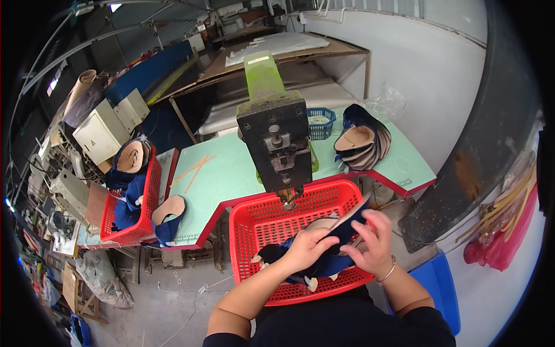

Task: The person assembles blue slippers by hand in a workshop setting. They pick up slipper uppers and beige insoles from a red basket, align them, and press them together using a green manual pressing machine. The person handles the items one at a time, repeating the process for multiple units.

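Navy piece (346,232) is pinched by left hand (309,250); right hand (373,243) is curled alongside, grip unclear. Likely light, pliable; best held by edge.

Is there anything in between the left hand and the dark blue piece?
Nothing I can see. The left hand is touching the dark blue piece directly, above the middle red basket.

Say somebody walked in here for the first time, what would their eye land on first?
Probably the green and black machine in the middle, and the bright red basket just below it. Over that basket, the left hand and right hand work at a dark blue piece. Next might be the stack of curved pieces on the pale green table, right of the machine.
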`<state>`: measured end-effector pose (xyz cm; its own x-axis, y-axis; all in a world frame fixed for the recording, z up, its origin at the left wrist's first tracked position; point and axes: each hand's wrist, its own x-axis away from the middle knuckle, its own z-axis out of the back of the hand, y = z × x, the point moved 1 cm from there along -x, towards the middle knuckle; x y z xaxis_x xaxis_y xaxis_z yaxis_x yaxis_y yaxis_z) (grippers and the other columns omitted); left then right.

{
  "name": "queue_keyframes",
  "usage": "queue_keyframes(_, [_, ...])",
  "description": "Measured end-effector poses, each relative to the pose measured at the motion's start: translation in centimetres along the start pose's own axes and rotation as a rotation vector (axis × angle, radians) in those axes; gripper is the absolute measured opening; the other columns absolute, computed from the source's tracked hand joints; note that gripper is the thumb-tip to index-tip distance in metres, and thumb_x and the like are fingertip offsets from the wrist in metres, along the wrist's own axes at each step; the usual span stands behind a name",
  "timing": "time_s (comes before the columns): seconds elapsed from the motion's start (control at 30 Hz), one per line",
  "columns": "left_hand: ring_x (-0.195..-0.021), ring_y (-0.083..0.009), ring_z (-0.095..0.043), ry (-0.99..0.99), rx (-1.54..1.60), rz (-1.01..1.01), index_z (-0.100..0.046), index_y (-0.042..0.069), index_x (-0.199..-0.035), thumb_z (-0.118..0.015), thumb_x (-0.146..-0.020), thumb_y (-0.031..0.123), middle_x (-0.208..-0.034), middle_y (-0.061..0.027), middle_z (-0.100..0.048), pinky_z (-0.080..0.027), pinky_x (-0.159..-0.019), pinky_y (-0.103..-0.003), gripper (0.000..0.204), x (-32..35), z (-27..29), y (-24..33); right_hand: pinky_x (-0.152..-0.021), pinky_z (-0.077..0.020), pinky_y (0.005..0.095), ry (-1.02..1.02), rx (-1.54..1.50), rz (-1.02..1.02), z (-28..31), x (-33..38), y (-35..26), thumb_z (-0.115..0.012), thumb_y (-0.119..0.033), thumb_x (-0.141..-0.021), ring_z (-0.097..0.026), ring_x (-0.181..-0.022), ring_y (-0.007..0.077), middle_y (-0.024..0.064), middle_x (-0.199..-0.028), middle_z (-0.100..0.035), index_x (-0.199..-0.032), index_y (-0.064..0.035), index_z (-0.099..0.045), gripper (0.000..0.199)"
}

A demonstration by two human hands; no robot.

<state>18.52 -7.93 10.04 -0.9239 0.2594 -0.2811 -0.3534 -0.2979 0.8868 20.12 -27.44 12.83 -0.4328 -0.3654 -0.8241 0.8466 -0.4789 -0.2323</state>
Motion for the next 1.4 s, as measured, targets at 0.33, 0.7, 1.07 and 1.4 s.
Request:
queue_keyframes(0.33, [-0.072,-0.0065,-0.057,0.238,0.656,0.423,-0.063,0.004,-0.091,-0.054,-0.093,0.017,-0.082,0.0006,-0.063,-0.047,-0.067,-0.023,0.016,0.8,-0.6,-7.5,-0.072,-0.0476,0.0364,-0.669,-0.456,-0.259,-2.4,4.9,0.9,-0.070,-0.024,-0.076,-0.059,-0.082,0.0282,0.0099,-0.087,-0.059,-0.099,-0.0052,-0.060,0.032])
queue_keyframes(0.7, [-0.111,-0.0315,-0.054,0.651,1.326,0.533,-0.050,0.003,-0.117,-0.039,-0.098,0.029,-0.117,-0.0166,-0.057,-0.040,-0.099,-0.048,0.034,0.5,3.5,-12.4,-0.073,-0.0430,0.0351,-0.642,0.260,-0.044,0.5,2.8,2.0,-0.058,-0.014,-0.072,-0.057,-0.079,0.0197,-0.0018,-0.080,-0.055,-0.093,-0.0233,-0.068,0.025])
queue_keyframes(1.07, [-0.087,-0.0162,-0.063,0.827,0.941,0.264,-0.055,0.003,-0.106,-0.053,-0.090,0.004,-0.099,-0.0070,-0.064,-0.052,-0.080,-0.032,0.016,8.6,7.0,-5.7,-0.068,-0.0499,0.0390,-1.024,-0.427,-0.091,-8.5,3.7,0.0,-0.064,-0.035,-0.081,-0.061,-0.068,0.0287,0.0116,-0.074,-0.061,-0.086,-0.0056,-0.064,0.029])
queue_keyframes(1.4, [-0.082,-0.0100,-0.060,0.566,0.753,0.318,-0.057,0.000,-0.104,-0.058,-0.090,0.008,-0.093,-0.0051,-0.064,-0.049,-0.076,-0.024,0.017,6.8,2.9,-2.6,-0.071,-0.0481,0.0338,-0.402,-0.708,-0.375,-5.8,-0.1,-2.6,-0.077,-0.020,-0.071,-0.058,-0.079,0.0249,0.0110,-0.084,-0.056,-0.092,-0.0017,-0.055,0.035])
